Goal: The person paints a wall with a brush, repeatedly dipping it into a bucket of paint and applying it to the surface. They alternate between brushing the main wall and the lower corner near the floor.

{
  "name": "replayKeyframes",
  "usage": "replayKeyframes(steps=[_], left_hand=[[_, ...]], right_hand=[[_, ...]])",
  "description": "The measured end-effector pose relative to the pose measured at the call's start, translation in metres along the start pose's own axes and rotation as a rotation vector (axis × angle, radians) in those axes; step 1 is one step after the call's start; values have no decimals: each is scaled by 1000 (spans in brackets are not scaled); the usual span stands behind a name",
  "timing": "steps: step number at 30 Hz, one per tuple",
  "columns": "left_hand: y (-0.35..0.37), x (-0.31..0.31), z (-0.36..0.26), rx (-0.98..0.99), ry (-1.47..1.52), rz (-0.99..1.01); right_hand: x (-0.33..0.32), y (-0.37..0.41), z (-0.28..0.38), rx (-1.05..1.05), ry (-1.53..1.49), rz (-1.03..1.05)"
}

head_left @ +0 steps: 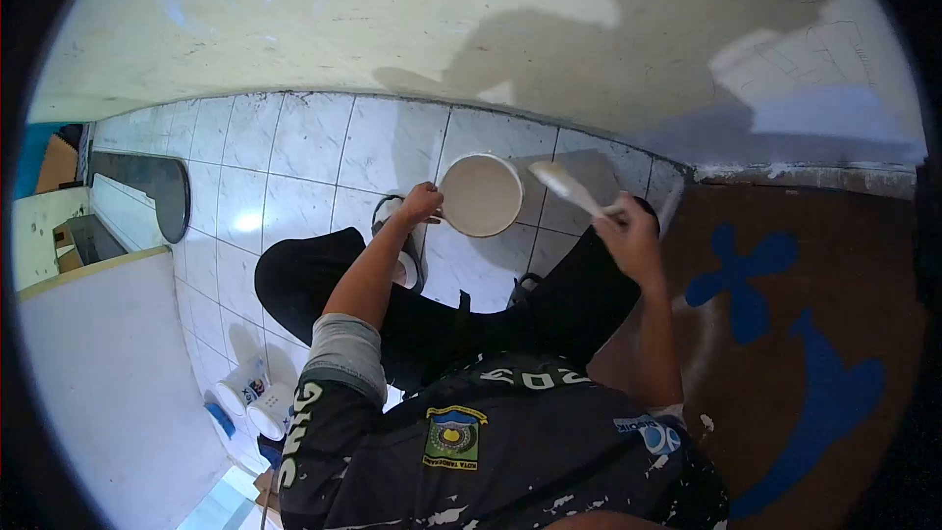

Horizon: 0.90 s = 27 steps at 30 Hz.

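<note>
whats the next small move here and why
Probably move the brush over the bucket: the right hand holds it just beside the opening, pale liquid sits inside, and the left hand is at the opposite side.

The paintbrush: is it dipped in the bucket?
No, the right hand holds the paintbrush beside the bucket, with its bristles outside the rim.

Showing a scuffed cream-yellow wall (pixel 324 20) with cast shadows, then white marbled square floor tiles (pixel 314 132) with dark joints and a bright light reflection (pixel 247 220), a plain pale wall (pixel 108 363) at left, and at right a brown surface (pixel 706 265) with blue painted shapes (pixel 743 280).
</note>
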<state>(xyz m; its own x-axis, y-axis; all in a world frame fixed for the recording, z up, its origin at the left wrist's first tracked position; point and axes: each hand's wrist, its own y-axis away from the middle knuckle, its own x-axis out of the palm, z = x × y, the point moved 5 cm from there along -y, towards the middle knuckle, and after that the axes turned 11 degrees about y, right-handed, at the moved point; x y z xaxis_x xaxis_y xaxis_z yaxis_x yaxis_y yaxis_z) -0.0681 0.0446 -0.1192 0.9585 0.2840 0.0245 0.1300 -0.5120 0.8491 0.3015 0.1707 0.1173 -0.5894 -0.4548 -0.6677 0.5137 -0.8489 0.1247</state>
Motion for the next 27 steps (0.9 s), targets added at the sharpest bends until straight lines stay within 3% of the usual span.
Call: replayKeyframes(steps=[1,3,6,13,18,27], left_hand=[[-2,5,0,19,6,-14],[-3,16,-1,57,38,21],[8,36,-13,96,174,51],[21,64,-22,182,108,13],[18,75,-25,269,31,-18],[11,76,-37,347,-101,-16]], right_hand=[[10,-8,8,4,2,5],[40,-24,21,52,228,221],[83,-46,8,-5,288,285],[139,-79,-17,-27,466,325],[189,-97,-42,-155,619,330],[230,-107,-61,-93,701,441]])
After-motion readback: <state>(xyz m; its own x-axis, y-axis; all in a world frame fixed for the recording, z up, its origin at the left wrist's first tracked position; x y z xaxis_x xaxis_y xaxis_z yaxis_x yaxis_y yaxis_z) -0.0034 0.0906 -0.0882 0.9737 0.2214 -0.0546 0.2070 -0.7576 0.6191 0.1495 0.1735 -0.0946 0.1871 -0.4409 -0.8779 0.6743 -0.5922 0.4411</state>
